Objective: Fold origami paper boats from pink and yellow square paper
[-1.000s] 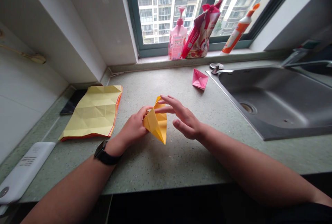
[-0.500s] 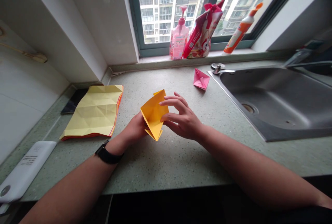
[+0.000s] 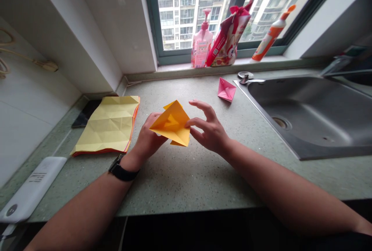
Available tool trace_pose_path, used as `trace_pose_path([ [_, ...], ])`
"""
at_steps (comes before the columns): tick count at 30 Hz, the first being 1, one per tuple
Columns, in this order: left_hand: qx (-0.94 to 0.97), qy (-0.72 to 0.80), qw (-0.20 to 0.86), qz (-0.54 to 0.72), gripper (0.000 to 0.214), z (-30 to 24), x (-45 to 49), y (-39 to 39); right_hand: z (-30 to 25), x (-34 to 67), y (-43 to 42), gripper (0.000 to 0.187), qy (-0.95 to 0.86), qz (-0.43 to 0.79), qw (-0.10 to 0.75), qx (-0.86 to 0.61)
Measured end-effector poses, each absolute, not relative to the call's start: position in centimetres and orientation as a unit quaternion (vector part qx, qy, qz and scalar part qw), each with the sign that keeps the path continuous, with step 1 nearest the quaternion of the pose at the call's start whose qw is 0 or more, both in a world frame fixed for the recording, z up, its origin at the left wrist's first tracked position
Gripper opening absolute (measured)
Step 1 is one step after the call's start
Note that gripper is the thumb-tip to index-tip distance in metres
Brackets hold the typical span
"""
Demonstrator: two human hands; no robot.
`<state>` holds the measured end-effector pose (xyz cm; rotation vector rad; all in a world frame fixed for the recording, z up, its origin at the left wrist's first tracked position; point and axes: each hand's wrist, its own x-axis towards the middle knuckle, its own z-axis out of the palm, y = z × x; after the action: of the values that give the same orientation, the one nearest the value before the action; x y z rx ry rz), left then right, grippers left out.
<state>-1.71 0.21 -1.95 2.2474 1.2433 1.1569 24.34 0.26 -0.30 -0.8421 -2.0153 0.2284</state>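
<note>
A folded piece of orange origami paper [image 3: 171, 121] is held up above the counter, with a pointed top and small flaps showing behind it. My left hand [image 3: 148, 134], with a black watch on its wrist, grips it from the left and underneath; some of those fingers are hidden behind the paper. At the paper's right edge, my right hand [image 3: 207, 127] has the index finger and thumb closed on the rim, while the other visible fingers are raised and apart from it. A pink folded paper piece [image 3: 226, 89] rests on the counter farther back.
Creased yellow sheets [image 3: 109, 123] lie stacked on the left, partly over a dark flat object [image 3: 87, 114]. A white power bank [image 3: 33, 187] is near the front left. The steel sink [image 3: 319, 115] is on the right. A pink pump bottle [image 3: 201, 43] stands on the windowsill.
The orange paper has turned in my hands, its lower point swinging to the right and its left corner moving outward. My right hand's upper fingers have lifted off the paper.
</note>
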Motion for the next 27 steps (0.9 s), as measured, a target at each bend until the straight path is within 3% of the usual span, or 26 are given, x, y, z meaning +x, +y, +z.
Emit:
trace_pose_path([
  [12,0.786,0.419,0.137,0.433,0.017,-0.8,-2.8,0.1,-0.9,24.5,0.7,0.007,-0.804,0.093,0.477,-0.342],
  [17,0.797,0.398,0.118,0.439,0.016,-1.3,-2.8,0.2,-1.3,24.4,1.0,0.022,-0.812,0.066,0.501,-0.292],
  [22,0.807,0.389,0.126,0.426,0.015,-1.0,-2.5,0.0,-1.1,24.3,1.3,0.007,-0.832,0.034,0.490,-0.258],
  [27,0.791,0.410,0.129,0.435,0.018,-0.9,-2.5,0.4,-0.8,24.5,1.2,0.015,-0.814,0.056,0.518,-0.256],
])
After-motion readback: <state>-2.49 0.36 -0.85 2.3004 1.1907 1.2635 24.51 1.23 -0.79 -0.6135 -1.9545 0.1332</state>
